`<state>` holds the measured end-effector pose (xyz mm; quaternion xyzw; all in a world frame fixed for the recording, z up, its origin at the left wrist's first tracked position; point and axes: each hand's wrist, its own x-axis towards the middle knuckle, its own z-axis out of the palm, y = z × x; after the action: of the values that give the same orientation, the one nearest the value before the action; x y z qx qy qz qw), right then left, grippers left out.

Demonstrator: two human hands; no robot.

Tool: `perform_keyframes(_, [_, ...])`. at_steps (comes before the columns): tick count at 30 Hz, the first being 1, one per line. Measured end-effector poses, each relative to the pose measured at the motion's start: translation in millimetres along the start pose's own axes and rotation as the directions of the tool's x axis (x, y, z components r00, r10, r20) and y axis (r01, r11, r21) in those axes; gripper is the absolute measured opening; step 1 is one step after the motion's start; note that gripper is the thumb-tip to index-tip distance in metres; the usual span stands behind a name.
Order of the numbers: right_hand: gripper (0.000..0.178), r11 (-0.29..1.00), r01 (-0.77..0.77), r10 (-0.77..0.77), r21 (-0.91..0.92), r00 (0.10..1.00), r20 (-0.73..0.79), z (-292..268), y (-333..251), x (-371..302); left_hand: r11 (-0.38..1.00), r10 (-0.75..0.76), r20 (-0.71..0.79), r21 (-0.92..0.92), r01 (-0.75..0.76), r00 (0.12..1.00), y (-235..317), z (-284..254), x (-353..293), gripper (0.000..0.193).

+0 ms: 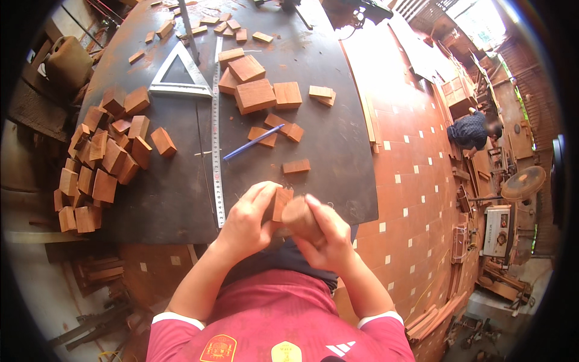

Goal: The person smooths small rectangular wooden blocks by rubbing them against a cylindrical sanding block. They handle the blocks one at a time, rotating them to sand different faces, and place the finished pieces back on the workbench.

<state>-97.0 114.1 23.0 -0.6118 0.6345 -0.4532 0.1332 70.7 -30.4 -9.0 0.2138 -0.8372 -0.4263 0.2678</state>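
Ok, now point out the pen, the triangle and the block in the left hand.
Pen (254, 142): head view, middle of its blue barrel.
Triangle (181, 90): head view, its lower bar.
Block (280, 205) in the left hand (246, 216): head view, on its exposed face; on the hand, its back.

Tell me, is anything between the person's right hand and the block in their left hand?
Yes: a blurred wood piece, held in the right hand, stands between that hand and the block in the left hand. Whether the two pieces touch, I cannot tell.
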Motion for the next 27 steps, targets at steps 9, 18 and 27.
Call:
perform_keyframes(9, [0.082, 0.998, -0.031, 0.033, 0.056, 0.999, -0.035, 9.9, -7.0, -18.9, 0.999, 0.006, -0.027, 0.054, -0.005, 1.0, -5.1, 5.8, -2.8, 0.068])
perform_keyframes(18, [0.078, 0.996, -0.083, 0.086, 0.025, 0.982, -0.166, 18.5, 4.0, 5.6, 0.988, 0.016, -0.004, 0.156, -0.015, 1.0, 4.5, -2.9, 5.1, 0.063])
perform_keyframes(27, [0.073, 0.979, -0.159, 0.186, 0.126, 0.952, -0.243, 27.2, 10.9, 13.8, 0.983, 0.028, 0.006, 0.179, -0.028, 1.0, 1.2, 0.3, 4.3, 0.065])
